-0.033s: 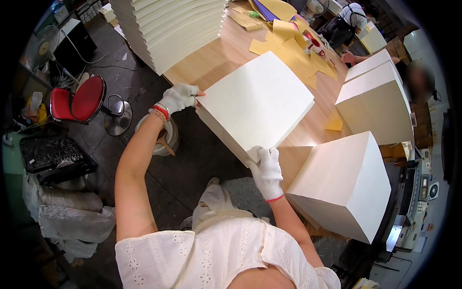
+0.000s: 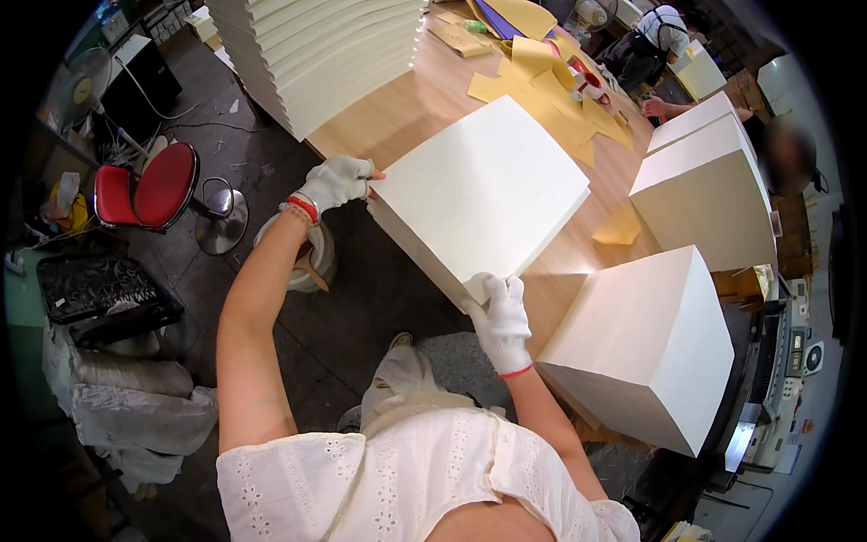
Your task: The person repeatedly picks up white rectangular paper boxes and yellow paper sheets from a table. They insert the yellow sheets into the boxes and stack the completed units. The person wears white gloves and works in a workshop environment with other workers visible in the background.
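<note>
In front of me a thick stack of white paper sheets (image 2: pixel 483 190) lies at the near edge of the wooden table (image 2: pixel 370 116). My left hand (image 2: pixel 336 183), in a white knit glove with bare fingertips showing, is closed on the stack's left corner. At the near corner, my right hand (image 2: pixel 499 321) grips the edge between thumb and fingers, also gloved in white. The fingers under the stack are hidden. To the right of my right hand stands another tall white paper stack (image 2: pixel 632 330).
A tall layered paper stack (image 2: pixel 325 63) rises at the back left. Yellow paper pieces (image 2: pixel 542 95) and a red-and-white tape roll (image 2: pixel 591 86) lie at the far side. More stacks (image 2: pixel 704 194) stand right, near a co-worker's hand (image 2: pixel 654 107). A red chair (image 2: pixel 167 185) is on the left.
The small yellow paper piece between the middle and right stacks has shifted left and shows more of itself. My hands and the stack stay in place.
</note>
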Tool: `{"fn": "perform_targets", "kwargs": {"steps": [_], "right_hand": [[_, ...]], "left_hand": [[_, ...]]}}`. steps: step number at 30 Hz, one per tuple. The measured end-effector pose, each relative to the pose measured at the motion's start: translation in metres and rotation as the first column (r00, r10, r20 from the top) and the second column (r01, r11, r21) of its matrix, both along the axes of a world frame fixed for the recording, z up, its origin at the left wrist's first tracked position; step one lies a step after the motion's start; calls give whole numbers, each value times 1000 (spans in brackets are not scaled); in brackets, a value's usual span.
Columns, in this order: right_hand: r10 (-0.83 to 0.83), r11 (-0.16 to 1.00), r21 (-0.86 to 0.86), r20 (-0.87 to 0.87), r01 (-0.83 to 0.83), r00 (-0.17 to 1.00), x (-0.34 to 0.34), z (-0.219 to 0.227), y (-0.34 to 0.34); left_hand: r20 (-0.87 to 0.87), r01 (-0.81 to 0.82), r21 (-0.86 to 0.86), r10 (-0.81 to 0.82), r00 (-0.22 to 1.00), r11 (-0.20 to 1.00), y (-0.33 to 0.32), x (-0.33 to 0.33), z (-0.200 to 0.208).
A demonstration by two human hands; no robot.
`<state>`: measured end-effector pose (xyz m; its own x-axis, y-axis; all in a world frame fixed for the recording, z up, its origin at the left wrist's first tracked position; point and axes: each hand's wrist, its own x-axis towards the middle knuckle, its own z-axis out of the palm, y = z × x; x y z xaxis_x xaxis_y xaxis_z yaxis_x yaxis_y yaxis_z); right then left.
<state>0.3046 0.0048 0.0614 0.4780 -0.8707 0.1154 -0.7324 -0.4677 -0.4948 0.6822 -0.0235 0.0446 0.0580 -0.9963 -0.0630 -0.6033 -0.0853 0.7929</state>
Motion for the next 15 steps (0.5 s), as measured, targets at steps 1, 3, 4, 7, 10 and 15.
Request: {"fn": "perform_targets", "kwargs": {"steps": [1, 3, 4, 7, 10, 15], "right_hand": [[-9, 999, 35, 16, 9, 1000, 1, 0, 0], [5, 1000, 30, 21, -6, 1000, 2, 1, 1], [12, 1000, 27, 23, -12, 1000, 2, 2, 2], [55, 997, -42, -49, -57, 997, 2, -1, 2], [15, 1000, -15, -128, -17, 992, 3, -3, 4], [115, 993, -14, -92, -117, 989, -17, -1, -6]], "left_hand": [[-36, -1, 31, 2, 999, 1000, 0, 2, -1], [-20, -19, 8, 19, 1000, 1000, 4, 2, -6], [-12, -26, -5, 26, 1000, 1000, 5, 1, -8], [69, 21, -24, -19, 997, 999, 7, 3, -15], [143, -51, 46, 44, 989, 998, 3, -10, -6], [262, 80, -130, -44, 964, 988, 3, -25, 1]]}}
